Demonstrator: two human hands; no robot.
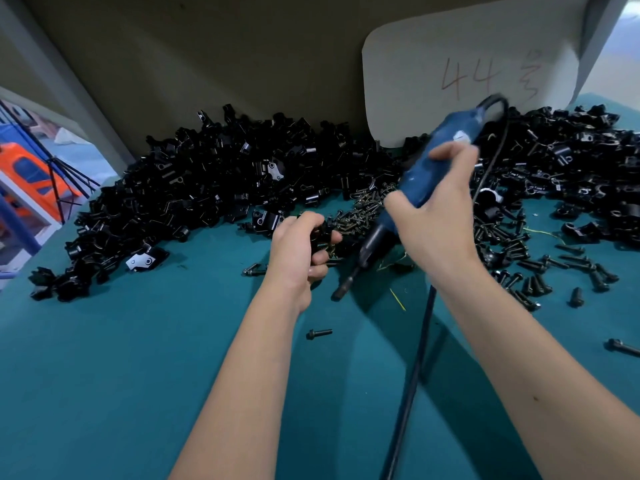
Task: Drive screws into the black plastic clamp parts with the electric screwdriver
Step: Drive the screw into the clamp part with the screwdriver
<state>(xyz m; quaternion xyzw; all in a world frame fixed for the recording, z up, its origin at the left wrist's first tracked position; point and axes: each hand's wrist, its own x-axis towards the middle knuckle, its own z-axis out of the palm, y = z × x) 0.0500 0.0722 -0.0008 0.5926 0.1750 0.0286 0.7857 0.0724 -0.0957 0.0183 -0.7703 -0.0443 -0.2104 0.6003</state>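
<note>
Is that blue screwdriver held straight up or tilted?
Tilted. The right hand grips the blue electric screwdriver slanted, its bit end low toward the left hand, its cord end high and away.

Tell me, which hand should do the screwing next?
Probably the right hand: it already grips the blue screwdriver, bit pointing toward the black clamp part held in the left hand.

Glossy black plastic clamp parts (207, 174)
</note>
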